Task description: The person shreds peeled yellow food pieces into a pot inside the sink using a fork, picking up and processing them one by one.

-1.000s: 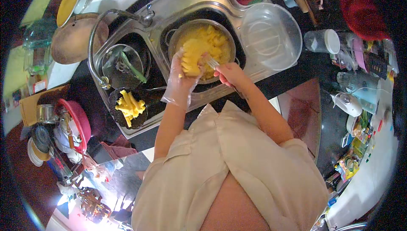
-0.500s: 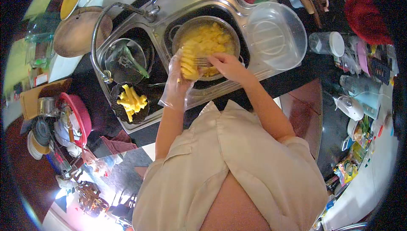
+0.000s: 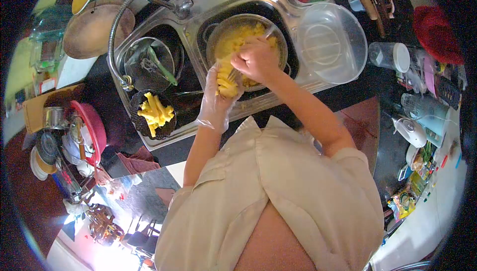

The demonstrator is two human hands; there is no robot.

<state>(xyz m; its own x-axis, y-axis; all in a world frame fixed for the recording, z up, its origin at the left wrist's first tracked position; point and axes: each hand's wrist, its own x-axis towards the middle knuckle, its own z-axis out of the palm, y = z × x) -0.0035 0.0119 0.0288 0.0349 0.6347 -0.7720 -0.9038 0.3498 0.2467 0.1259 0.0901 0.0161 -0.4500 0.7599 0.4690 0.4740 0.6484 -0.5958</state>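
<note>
My left hand [image 3: 219, 94], in a clear plastic glove, holds a yellow peeled fruit [image 3: 227, 88] with carved grooves, perhaps pineapple, at the near edge of a metal pot [image 3: 211, 47]. My bare right hand [image 3: 256, 59] is closed round a fork [image 3: 232, 75] whose tines touch the fruit; its handle sticks up past my fist. Yellow pieces [image 3: 243, 33] lie in the pot, which sits in the right sink basin. Left of the near basin edge, yellow strips [image 3: 156, 113] rest in a black basket [image 3: 140, 125].
A clear plastic tub [image 3: 357, 47] stands right of the pot. The left basin holds a glass lid [image 3: 134, 64] and a green-handled tool [image 3: 161, 66] under a curved faucet hose [image 3: 112, 37]. A pink basin [image 3: 94, 127] with dishes is at the left, knives [image 3: 370, 5] at the upper right.
My right hand has turned over and come down above the fruit, with the fork handle now pointing away from me. The view has shifted slightly.
</note>
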